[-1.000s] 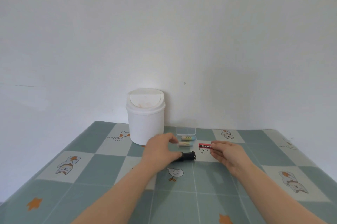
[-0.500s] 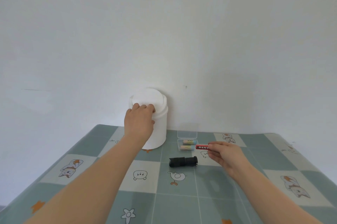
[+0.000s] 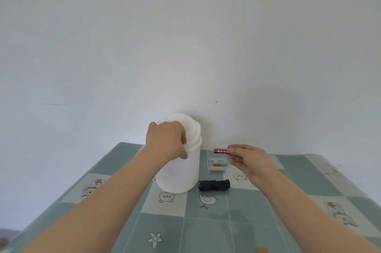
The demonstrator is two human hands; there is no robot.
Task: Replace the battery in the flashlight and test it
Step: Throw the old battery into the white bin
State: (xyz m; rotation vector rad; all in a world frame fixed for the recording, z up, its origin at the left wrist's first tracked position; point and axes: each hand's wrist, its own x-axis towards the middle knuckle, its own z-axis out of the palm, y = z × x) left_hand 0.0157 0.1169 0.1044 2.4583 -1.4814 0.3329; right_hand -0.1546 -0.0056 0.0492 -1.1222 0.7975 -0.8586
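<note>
Head view: left hand [image 3: 166, 141] fingers grip bin [image 3: 179, 172] lid; right hand [image 3: 250, 160] fingers pinch red battery [image 3: 220, 151]

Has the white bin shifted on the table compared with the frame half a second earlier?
Yes. The white bin, gripped by the left hand, has come toward the person: it now stands beside the flashlight, no longer back level with the clear battery case.

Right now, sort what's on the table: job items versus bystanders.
For the job:
flashlight
red battery, pinched in right hand
box of spare batteries
white bin, gripped by left hand

Just lying about:
patterned tablecloth
</note>
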